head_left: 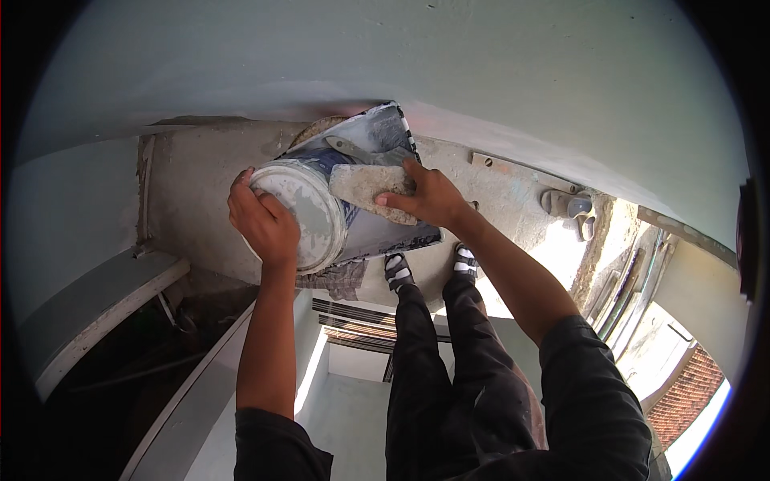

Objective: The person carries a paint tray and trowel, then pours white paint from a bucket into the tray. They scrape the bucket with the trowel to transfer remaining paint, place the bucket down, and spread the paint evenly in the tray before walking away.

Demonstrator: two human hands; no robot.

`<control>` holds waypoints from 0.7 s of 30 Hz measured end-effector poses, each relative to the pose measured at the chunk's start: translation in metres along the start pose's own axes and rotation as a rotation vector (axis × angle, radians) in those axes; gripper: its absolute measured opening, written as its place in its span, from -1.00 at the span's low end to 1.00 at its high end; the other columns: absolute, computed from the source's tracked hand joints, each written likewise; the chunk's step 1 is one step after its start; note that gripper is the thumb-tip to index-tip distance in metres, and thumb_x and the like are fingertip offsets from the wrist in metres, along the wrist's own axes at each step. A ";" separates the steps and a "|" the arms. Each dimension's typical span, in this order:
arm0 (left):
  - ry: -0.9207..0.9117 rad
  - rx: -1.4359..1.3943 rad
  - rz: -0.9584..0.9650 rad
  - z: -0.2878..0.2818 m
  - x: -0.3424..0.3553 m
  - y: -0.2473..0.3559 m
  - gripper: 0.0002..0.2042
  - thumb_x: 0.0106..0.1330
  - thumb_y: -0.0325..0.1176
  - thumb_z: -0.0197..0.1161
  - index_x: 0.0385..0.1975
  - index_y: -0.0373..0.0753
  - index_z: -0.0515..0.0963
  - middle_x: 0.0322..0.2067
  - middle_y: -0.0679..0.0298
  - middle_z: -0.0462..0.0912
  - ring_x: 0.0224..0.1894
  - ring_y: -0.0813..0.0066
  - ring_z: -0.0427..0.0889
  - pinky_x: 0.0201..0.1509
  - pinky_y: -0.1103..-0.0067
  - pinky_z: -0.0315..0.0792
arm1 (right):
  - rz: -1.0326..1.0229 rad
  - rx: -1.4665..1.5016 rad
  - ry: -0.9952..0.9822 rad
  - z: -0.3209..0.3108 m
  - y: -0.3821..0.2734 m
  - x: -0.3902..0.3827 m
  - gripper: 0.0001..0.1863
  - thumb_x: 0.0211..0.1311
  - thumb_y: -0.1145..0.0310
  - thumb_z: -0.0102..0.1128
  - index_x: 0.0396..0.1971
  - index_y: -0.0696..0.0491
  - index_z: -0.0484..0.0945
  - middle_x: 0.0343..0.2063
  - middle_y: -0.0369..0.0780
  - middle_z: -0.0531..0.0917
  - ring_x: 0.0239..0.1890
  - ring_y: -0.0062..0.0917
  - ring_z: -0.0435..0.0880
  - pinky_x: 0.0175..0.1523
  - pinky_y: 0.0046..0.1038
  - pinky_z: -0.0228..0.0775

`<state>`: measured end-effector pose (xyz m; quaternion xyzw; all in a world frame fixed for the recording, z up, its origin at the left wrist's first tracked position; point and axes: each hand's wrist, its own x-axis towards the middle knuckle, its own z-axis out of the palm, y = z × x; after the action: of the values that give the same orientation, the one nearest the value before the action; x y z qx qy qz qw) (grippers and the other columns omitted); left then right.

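My left hand (pixel 261 220) grips the rim of a white plastic bucket (pixel 309 220) with a blue label, its round end smeared grey-white. The bucket is tilted over a large grey tray (pixel 393 228) with dark, splattered edges. In my right hand (pixel 429 196) is a pale, crusted flat rectangular block (pixel 361 184), held at the bucket's right side over the tray. Just beyond it a grey scraper-like blade (pixel 357 148) lies on the tray, partly hidden by the block and hand.
A pale wall (pixel 513 72) borders the concrete floor (pixel 192 184). A metal bar (pixel 521 172) and loose sandals (pixel 569 208) lie at right. A ledge (pixel 112 297) runs at left, beside a dark opening. My feet stand near an edge, with a drop below and right.
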<state>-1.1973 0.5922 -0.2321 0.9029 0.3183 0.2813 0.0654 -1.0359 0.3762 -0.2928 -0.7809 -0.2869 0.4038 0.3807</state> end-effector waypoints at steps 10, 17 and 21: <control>0.003 -0.213 -0.033 -0.007 0.004 -0.010 -0.67 0.34 -0.48 -0.07 0.04 -0.33 0.50 0.02 -0.04 0.56 0.10 -0.02 0.53 0.23 0.25 0.36 | 0.005 -0.236 0.116 -0.018 -0.024 -0.021 -0.07 -0.03 -0.39 0.39 -0.09 0.26 0.45 -0.51 0.07 0.67 -0.34 -0.03 0.75 -0.17 -0.19 0.55; -0.289 -0.141 0.271 -0.045 -0.011 -0.012 -0.47 0.19 -0.10 0.32 0.18 -0.11 0.52 0.33 0.06 0.34 0.39 -0.08 0.24 0.34 -0.09 0.16 | 0.036 -0.355 0.057 -0.026 -0.026 -0.047 -0.07 0.03 -0.46 0.28 -0.06 0.21 0.40 -0.57 0.01 0.68 -0.40 -0.07 0.78 -0.21 -0.13 0.63; -0.478 0.052 0.432 -0.059 -0.052 -0.028 -0.05 -0.19 0.26 0.51 0.35 0.16 0.41 0.49 0.14 0.14 0.51 -0.12 0.04 0.35 -0.35 -0.13 | 0.039 -0.311 0.060 -0.007 -0.019 -0.065 -0.09 0.06 -0.42 0.28 -0.06 0.22 0.38 -0.59 0.01 0.67 -0.42 -0.05 0.77 -0.23 -0.12 0.63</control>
<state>-1.2778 0.5791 -0.2158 0.9915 0.1020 0.0605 0.0542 -1.0661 0.3348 -0.2475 -0.8477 -0.3190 0.3382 0.2556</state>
